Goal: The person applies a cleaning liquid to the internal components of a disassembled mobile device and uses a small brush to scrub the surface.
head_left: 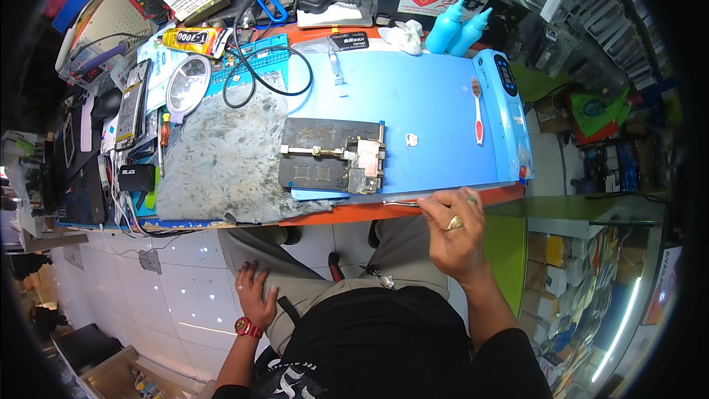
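Note:
My right hand (pixel 454 233) hovers at the front edge of the bench, thumb and fingers pinched round thin silver tweezers (pixel 402 203) whose tip points left. Left of the tweezers lies a black circuit board holder (pixel 314 133) with a metal clamp bar, and at its right side a small board (pixel 368 159) sits clamped. A tiny whitish piece (pixel 411 140) rests on the blue work mat (pixel 436 96), apart from the holder. My left hand (pixel 256 292) lies on my left thigh with its fingers apart, holding nothing.
A red-and-white brush (pixel 478 114) lies near a long blue device (pixel 506 118) on the right. Two blue squeeze bottles (pixel 447 26) stand at the back beside a crumpled white tissue (pixel 402 37). A black cable (pixel 258 77) loops over the left side, near a screwdriver (pixel 164 140).

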A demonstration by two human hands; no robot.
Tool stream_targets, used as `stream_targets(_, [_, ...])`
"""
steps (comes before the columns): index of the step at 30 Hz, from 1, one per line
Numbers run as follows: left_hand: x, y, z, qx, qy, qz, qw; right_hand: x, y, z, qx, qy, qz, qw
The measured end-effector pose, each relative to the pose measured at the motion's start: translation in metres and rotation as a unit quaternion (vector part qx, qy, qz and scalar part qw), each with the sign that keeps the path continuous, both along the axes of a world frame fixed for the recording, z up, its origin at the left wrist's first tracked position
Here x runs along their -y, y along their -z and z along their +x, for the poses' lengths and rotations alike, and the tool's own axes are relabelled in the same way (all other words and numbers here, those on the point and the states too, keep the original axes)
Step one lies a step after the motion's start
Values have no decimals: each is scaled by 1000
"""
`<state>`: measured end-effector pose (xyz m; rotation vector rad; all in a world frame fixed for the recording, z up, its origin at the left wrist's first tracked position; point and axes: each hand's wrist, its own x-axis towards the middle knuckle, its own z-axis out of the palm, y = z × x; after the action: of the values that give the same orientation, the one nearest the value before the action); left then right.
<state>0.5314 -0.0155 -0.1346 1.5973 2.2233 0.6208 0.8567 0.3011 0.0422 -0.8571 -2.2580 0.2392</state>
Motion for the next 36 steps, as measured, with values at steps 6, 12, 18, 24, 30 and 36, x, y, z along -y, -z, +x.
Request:
stream_targets(6, [1, 1, 0, -3, -2, 3, 1000, -4, 0, 4, 6, 24, 12, 1000])
stream_targets(12, [0, 1, 1, -1, -3, 0, 1000, -6, 1, 6, 44, 27, 40, 998])
stream_targets(18, [0, 1, 1, -1, -3, 0, 1000, -6, 3, 11, 45, 33, 53, 997])
stream_targets(24, [1, 2, 1, -4, -4, 1, 1000, -9, 2, 7, -30, 28, 14, 999])
stream_targets(30, [0, 0, 1, 0, -6, -1, 1000, -15, -4, -12, -62, -11, -7, 998])
stream_targets(36, [0, 1, 0, 0, -6, -3, 1000, -17, -3, -23, -60, -15, -10, 998])
